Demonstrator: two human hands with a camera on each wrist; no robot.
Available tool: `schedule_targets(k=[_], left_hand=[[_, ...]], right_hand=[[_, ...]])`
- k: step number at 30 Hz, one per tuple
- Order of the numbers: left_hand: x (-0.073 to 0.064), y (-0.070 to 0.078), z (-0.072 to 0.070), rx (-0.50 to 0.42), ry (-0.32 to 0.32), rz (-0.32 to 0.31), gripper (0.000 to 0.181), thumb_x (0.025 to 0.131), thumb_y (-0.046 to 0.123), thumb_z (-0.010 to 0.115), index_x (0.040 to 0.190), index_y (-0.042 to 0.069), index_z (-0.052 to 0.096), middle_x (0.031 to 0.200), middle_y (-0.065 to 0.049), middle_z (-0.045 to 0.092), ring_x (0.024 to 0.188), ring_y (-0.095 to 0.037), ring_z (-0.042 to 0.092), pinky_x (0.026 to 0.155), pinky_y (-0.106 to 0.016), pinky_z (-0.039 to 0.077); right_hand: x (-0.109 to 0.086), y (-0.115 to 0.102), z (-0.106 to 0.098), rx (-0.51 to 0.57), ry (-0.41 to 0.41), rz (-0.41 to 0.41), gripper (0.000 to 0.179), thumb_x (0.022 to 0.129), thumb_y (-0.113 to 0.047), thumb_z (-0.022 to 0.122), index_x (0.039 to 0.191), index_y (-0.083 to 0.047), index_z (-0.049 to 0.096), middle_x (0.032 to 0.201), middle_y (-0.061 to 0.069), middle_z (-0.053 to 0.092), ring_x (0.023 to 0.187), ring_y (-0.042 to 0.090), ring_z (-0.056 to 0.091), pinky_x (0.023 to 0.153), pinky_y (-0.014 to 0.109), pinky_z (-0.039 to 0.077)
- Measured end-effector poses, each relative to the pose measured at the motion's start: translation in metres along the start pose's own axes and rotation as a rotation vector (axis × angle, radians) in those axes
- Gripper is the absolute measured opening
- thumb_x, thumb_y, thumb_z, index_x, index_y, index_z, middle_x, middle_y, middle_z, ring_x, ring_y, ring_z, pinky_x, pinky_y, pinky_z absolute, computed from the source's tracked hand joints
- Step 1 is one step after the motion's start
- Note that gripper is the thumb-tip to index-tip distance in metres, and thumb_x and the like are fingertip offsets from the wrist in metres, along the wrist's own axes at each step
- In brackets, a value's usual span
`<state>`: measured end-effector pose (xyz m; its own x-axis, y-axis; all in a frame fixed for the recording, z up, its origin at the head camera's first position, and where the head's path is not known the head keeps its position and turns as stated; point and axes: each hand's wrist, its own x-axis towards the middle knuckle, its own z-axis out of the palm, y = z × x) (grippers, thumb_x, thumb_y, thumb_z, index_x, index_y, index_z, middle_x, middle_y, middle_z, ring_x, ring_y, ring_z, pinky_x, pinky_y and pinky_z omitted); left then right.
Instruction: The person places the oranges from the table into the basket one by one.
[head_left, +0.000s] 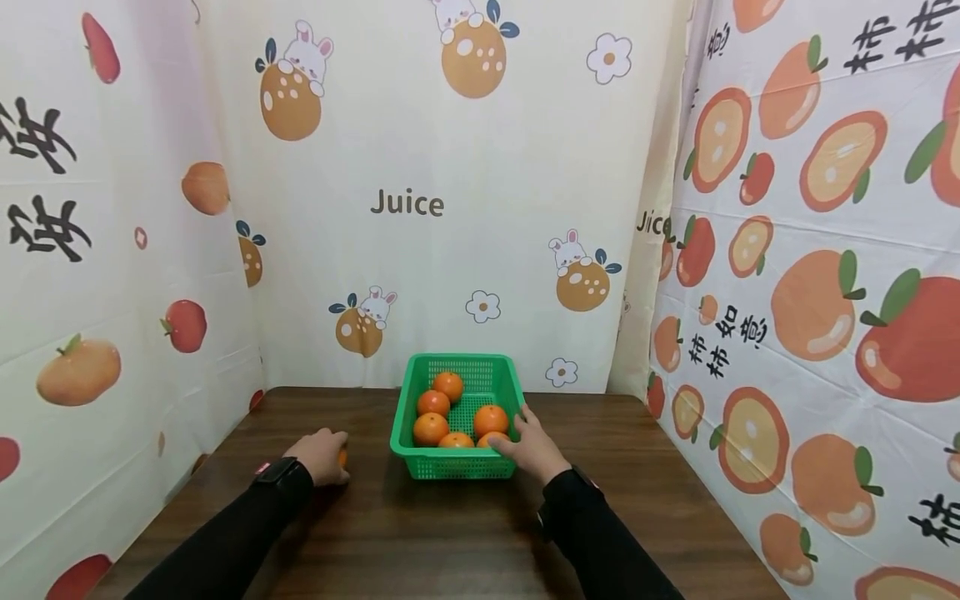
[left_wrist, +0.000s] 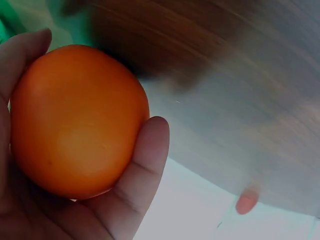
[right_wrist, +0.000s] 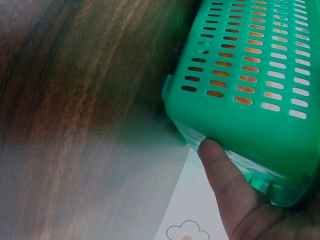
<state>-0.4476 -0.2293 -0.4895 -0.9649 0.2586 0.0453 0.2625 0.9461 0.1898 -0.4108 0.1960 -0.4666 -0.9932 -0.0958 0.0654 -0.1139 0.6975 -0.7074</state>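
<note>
In the left wrist view, a round smooth orange point(left_wrist: 80, 122) lies in the left hand point(left_wrist: 142, 170), with fingers and thumb curved around it. The head view shows this left hand point(head_left: 321, 457) low over the table, left of a green plastic basket point(head_left: 461, 467); only a sliver of the fruit shows there. At the basket's front right corner is the right hand point(head_left: 536, 448), its thumb over the rim. One finger point(right_wrist: 217, 162) of it lies along the outer wall of the basket point(right_wrist: 240, 117) in the right wrist view. Several oranges point(head_left: 431, 429) sit inside, mostly left and front.
The basket stands on a dark wooden table point(head_left: 420, 542), near its back edge. Printed cloths hang behind and on both sides, the right one point(head_left: 750, 350) with fruit pictures. Brown tabletop extends on either side of the basket.
</note>
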Motion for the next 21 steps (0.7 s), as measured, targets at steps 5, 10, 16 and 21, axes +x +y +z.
schedule_targets(k=[5, 10, 16, 21], left_hand=[[0.006, 0.008, -0.009, -0.009, 0.033, 0.032, 0.07, 0.083, 0.036, 0.091, 0.14, 0.005, 0.063, 0.114, -0.017, 0.065, 0.087, -0.027, 0.062, 0.08, -0.05, 0.055], [0.012, 0.02, -0.014, -0.032, 0.08, 0.045, 0.062, 0.086, 0.039, 0.087, 0.136, 0.009, 0.066, 0.109, -0.012, 0.065, 0.082, -0.024, 0.06, 0.076, -0.044, 0.055], [0.014, 0.039, -0.02, -0.048, 0.183, 0.104, 0.054, 0.087, 0.04, 0.085, 0.129, 0.012, 0.067, 0.1, -0.007, 0.061, 0.077, -0.022, 0.056, 0.065, -0.037, 0.05], [0.019, 0.052, -0.026, -0.014, 0.226, 0.116, 0.049, 0.087, 0.039, 0.086, 0.124, 0.014, 0.067, 0.1, -0.007, 0.059, 0.078, -0.023, 0.053, 0.063, -0.035, 0.049]], right_hand=[[0.002, -0.003, -0.004, -0.007, 0.005, -0.013, 0.092, 0.102, -0.055, 0.067, 0.163, 0.004, 0.033, 0.18, 0.014, 0.01, 0.159, 0.043, 0.032, 0.124, 0.061, 0.035], [0.0, -0.004, -0.004, -0.006, 0.004, -0.013, 0.092, 0.102, -0.055, 0.068, 0.163, 0.005, 0.034, 0.18, 0.015, 0.011, 0.159, 0.044, 0.032, 0.124, 0.061, 0.035], [0.0, -0.001, 0.001, 0.007, 0.006, 0.002, 0.093, 0.101, -0.057, 0.068, 0.162, 0.005, 0.035, 0.18, 0.015, 0.011, 0.159, 0.044, 0.031, 0.124, 0.062, 0.035], [0.002, 0.002, 0.003, 0.006, 0.006, 0.009, 0.092, 0.101, -0.055, 0.068, 0.163, 0.004, 0.035, 0.18, 0.015, 0.01, 0.159, 0.045, 0.03, 0.124, 0.062, 0.034]])
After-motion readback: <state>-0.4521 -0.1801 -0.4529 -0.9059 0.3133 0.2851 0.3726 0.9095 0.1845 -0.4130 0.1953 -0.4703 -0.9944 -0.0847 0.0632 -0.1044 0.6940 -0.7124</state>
